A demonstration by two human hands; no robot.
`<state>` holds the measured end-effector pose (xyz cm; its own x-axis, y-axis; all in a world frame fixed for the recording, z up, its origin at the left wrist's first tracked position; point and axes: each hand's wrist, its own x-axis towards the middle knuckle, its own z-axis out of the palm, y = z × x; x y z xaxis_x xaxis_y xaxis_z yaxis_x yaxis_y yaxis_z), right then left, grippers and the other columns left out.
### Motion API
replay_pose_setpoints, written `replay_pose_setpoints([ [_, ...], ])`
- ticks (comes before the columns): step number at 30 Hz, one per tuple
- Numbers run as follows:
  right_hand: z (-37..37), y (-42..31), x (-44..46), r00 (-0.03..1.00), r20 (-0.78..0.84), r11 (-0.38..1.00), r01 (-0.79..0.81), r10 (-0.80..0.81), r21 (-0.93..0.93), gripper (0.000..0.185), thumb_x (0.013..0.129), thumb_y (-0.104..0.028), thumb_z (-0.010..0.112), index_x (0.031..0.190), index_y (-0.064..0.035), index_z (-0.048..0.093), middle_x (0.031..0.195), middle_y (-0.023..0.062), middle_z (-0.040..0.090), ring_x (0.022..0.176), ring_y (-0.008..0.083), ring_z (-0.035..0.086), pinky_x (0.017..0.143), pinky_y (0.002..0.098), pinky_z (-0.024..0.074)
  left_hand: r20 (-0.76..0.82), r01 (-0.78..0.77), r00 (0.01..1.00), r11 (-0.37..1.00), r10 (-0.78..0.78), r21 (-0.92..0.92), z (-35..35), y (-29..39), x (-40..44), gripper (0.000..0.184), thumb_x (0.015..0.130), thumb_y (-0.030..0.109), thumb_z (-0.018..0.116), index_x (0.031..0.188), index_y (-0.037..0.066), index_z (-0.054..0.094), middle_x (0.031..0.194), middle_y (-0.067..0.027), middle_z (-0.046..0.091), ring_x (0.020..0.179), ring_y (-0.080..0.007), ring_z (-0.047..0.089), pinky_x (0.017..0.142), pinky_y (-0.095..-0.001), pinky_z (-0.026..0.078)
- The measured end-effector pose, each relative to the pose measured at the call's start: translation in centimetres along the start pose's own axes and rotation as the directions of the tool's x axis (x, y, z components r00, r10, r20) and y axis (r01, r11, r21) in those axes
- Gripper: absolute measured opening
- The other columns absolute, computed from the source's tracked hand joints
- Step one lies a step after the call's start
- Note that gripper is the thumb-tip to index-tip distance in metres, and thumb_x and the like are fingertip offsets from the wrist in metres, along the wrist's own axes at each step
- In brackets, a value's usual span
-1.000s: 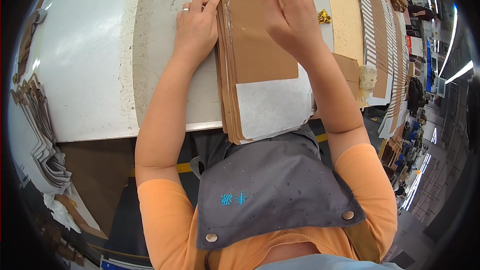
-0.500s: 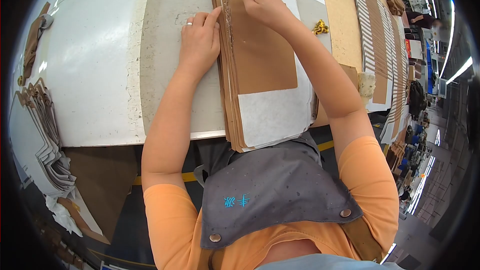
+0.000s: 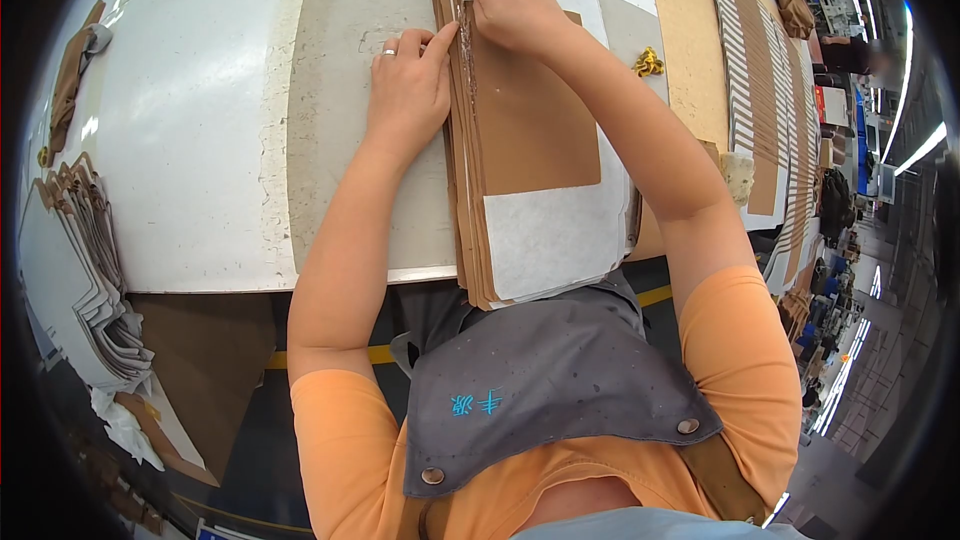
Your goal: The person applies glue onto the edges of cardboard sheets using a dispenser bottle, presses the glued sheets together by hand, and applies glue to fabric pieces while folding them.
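A stack of layered brown and white sheets [image 3: 540, 140] lies near the table's front edge, its near end close to the grey apron [image 3: 560, 370]. Along its left side runs a folded brown strip [image 3: 465, 170] with a rough, shiny seam. My left hand [image 3: 410, 90] rests beside the stack, index fingertip touching the strip, fingers loosely bent and apart. Over the far part of the stack, my right hand [image 3: 515, 5] stretches its index finger to the strip's upper end while the other fingers curl. Neither hand visibly holds anything.
A grey board [image 3: 340, 120] lies under my left forearm on the white table [image 3: 190, 140]. Right of the stack are a yellow metallic piece [image 3: 648, 62] and a pale sponge-like block [image 3: 737, 178]. Striped panels [image 3: 765, 70] line the right; folded pieces [image 3: 85, 280] hang at left.
The stack and both hands appear slightly further right in the view. My right hand has moved a little down, its index finger still at the strip. The left index finger stays against the edge.
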<state>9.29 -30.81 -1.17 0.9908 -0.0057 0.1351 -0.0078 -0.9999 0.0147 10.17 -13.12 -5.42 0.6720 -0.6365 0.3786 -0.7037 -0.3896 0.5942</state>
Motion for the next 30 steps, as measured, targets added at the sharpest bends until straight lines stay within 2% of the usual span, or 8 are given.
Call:
replay_pose_setpoints([
  [12,-3.3,-2.1,-2.2,0.989,0.108,0.981,0.113,-0.096,-0.16,0.051,0.075,-0.004,0.048,0.126,-0.0078,0.049,0.096,0.0123,0.059,0.091,0.0248,0.055,0.078,0.035,0.0397,-0.011,-0.013,1.0,1.0,0.013,0.005,0.1,-0.1,0.0,0.032,0.089,0.01,0.044,0.12,0.011,0.054,0.101,-0.0105,0.055,0.091,-0.0286,0.051,0.081,-0.04,0.039],
  [15,-6.9,-2.6,-2.4,0.997,0.067,0.995,-0.036,0.03,0.095,0.055,0.08,-0.004,0.046,0.134,-0.0093,0.04,0.103,0.0094,0.061,0.093,0.0255,0.055,0.084,0.0367,0.0379,-0.019,-0.015,1.0,1.0,0.015,0.005,0.1,-0.2,-0.1,0.032,0.089,0.01,0.044,0.12,0.011,0.054,0.101,-0.0102,0.055,0.091,-0.0285,0.051,0.082,-0.0399,0.039],
  [18,-9.6,-2.4,-2.9,0.941,-0.173,0.672,-0.073,0.292,0.737,0.048,0.085,-0.001,0.042,0.132,-0.0007,0.035,0.073,0.017,0.054,0.068,0.0319,0.052,0.07,0.0399,0.0427,-0.04,-0.031,0.999,0.999,0.032,0.012,0.3,-0.2,-0.1,0.032,0.087,0.01,0.046,0.118,0.011,0.055,0.099,-0.0089,0.055,0.089,-0.0271,0.051,0.08,-0.04,0.04],
  [22,-5.5,-0.9,-3.9,0.977,-0.139,0.755,-0.031,0.16,0.654,0.056,0.085,-0.001,0.04,0.139,-0.0013,0.022,0.079,0.0184,0.061,0.081,0.0311,0.06,0.08,0.038,0.0452,-0.045,-0.038,0.998,0.999,0.04,0.026,0.4,-0.3,0.0,0.032,0.086,0.01,0.048,0.117,0.011,0.056,0.098,-0.0085,0.055,0.088,-0.0267,0.052,0.078,-0.0401,0.04],
  [23,-4.8,-0.7,-4.4,0.992,-0.053,0.807,-0.059,0.111,0.588,0.057,0.088,-0.002,0.038,0.14,-0.0009,0.017,0.097,0.0202,0.061,0.096,0.0296,0.059,0.088,0.0395,0.0425,-0.051,-0.044,0.998,0.999,0.045,0.02,0.4,-0.3,0.1,0.032,0.086,0.01,0.048,0.117,0.011,0.056,0.098,-0.0086,0.055,0.088,-0.0267,0.052,0.078,-0.0401,0.04],
  [26,-2.0,-1.7,-5.8,0.985,-0.163,0.884,0.024,0.06,0.467,0.055,0.084,-0.006,0.045,0.136,-0.0089,0.032,0.11,0.0085,0.061,0.105,0.0248,0.053,0.093,0.0393,0.0345,-0.047,-0.035,0.998,0.999,0.035,0.007,0.4,-0.4,0.0,0.031,0.087,0.01,0.047,0.117,0.011,0.056,0.099,-0.0091,0.055,0.089,-0.0272,0.052,0.079,-0.0398,0.04],
  [27,-1.6,-1.9,-6.1,0.992,-0.116,0.906,-0.001,0.055,0.423,0.059,0.087,-0.005,0.041,0.142,-0.011,0.02,0.118,0.0062,0.059,0.114,0.0243,0.048,0.101,0.0426,0.0279,-0.032,-0.023,0.999,1.0,0.023,0.003,0.2,-0.2,0.0,0.032,0.088,0.01,0.046,0.118,0.011,0.056,0.1,-0.0095,0.056,0.09,-0.0276,0.052,0.08,-0.0397,0.04],
  [30,-0.8,-2.3,-6.6,0.99,-0.134,0.919,0.025,0.03,0.394,0.06,0.087,-0.006,0.041,0.142,-0.0118,0.02,0.116,0.0074,0.059,0.119,0.0234,0.045,0.103,0.0451,0.0251,-0.03,-0.029,0.999,0.999,0.029,0.015,0.2,-0.2,0.0,0.031,0.089,0.01,0.045,0.118,0.012,0.056,0.101,-0.0098,0.056,0.09,-0.028,0.052,0.081,-0.0398,0.04],
])
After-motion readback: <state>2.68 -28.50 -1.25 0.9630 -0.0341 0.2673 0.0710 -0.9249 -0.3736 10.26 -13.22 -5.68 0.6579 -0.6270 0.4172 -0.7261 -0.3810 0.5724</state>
